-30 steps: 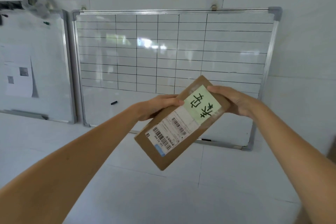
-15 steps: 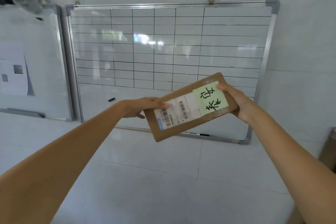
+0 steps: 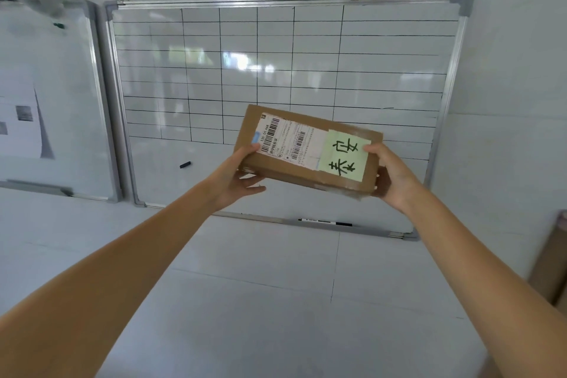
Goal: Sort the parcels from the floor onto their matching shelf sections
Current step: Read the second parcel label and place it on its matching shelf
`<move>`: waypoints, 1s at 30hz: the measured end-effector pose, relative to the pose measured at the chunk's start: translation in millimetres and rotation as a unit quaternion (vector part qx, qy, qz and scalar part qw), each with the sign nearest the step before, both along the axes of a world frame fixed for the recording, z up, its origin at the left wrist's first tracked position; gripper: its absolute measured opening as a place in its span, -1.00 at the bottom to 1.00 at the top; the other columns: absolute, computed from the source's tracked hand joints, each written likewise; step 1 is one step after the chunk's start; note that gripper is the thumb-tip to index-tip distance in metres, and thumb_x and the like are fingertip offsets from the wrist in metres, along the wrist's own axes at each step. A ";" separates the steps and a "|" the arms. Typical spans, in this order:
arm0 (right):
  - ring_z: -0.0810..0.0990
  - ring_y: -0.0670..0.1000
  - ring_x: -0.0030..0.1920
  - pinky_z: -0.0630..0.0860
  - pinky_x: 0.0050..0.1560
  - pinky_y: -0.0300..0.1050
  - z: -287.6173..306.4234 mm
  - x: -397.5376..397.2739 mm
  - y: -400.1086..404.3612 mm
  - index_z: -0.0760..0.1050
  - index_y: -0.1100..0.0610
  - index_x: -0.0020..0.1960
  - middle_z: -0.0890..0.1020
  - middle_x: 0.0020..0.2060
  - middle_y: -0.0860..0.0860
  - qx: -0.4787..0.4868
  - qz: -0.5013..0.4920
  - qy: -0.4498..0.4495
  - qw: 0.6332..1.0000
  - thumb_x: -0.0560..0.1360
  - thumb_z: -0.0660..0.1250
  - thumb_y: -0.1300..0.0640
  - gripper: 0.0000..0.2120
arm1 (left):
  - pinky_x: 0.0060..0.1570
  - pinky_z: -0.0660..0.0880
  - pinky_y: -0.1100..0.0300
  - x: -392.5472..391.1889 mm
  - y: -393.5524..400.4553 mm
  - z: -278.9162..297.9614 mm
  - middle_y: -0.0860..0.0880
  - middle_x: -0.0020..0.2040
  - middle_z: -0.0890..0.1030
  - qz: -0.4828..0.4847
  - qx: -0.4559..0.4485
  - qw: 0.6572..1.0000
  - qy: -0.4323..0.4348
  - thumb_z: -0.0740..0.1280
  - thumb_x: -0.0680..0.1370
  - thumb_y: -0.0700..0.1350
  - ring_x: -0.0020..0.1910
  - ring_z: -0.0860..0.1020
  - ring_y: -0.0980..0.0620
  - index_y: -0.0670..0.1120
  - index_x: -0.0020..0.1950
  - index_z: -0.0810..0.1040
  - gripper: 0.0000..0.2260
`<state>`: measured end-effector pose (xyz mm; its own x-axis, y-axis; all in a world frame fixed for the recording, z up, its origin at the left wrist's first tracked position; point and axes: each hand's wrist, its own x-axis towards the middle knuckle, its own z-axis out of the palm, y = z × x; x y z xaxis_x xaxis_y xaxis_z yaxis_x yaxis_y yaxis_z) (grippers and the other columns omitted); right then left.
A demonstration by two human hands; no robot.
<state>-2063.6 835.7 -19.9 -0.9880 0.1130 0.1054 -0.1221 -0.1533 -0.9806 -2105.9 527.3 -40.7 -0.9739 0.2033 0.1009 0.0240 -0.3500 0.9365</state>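
I hold a brown parcel (image 3: pixel 306 147) between my left hand (image 3: pixel 237 178) and right hand (image 3: pixel 391 178), its green note (image 3: pixel 345 155) facing me, before a gridded whiteboard (image 3: pixel 276 70).

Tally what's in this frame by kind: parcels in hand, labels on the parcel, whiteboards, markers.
Parcels held: 1, the parcel
Labels on it: 2, shipping label, green note
Whiteboards: 2, gridded whiteboard, left whiteboard
Markers: 1, marker on tray
Total: 6
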 end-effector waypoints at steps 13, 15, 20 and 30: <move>0.67 0.05 0.16 0.58 0.26 0.07 -26.6 18.6 -54.0 0.39 -0.06 0.37 0.67 0.20 -0.01 0.245 0.115 -0.036 0.962 0.22 0.59 -0.30 -0.18 | 0.03 0.62 -0.05 2.0 20.0 49.6 -0.10 0.19 0.63 0.145 0.102 0.984 0.021 0.48 0.41 0.04 0.15 0.63 -0.09 -0.08 0.44 0.36 -0.35; 0.61 -0.04 0.22 0.51 0.25 -0.04 -32.9 23.4 -61.6 0.38 -0.04 0.40 0.63 0.26 -0.07 0.262 0.116 -0.024 0.958 0.20 0.49 -0.41 -0.12 | 0.00 0.64 -0.04 2.2 26.9 56.9 -0.10 0.10 0.68 0.140 0.075 0.986 0.051 0.48 0.43 0.01 0.02 0.68 -0.07 -0.10 0.41 0.36 -0.39; 0.72 -0.01 0.13 0.66 0.18 0.02 -44.5 26.5 -80.9 0.28 0.02 0.48 0.65 0.25 -0.01 0.154 0.071 0.076 0.983 0.42 0.50 -0.16 -0.26 | -0.29 0.62 0.16 9.8 53.2 58.3 0.01 -0.28 0.72 0.124 0.022 0.984 0.123 0.49 0.46 -0.04 -0.29 0.70 0.04 -0.08 0.35 0.35 -0.46; 0.77 0.02 0.02 0.68 -0.03 -0.06 -27.2 20.8 -68.9 0.51 0.03 0.30 0.77 0.05 0.00 -0.023 -0.035 0.159 0.986 0.37 0.51 -0.12 -0.45 | 0.33 0.43 -0.21 30.5 88.5 44.0 -0.19 0.36 0.54 -0.028 -0.036 0.974 0.223 0.14 0.67 -0.06 0.31 0.53 -0.23 0.00 0.57 0.18 -0.55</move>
<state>-2042.7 766.8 -47.1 -0.8957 0.1907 0.4016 -0.4338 -0.1771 -0.8834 -2075.4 615.8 3.3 -0.8234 0.2770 0.4953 0.4171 -0.2964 0.8592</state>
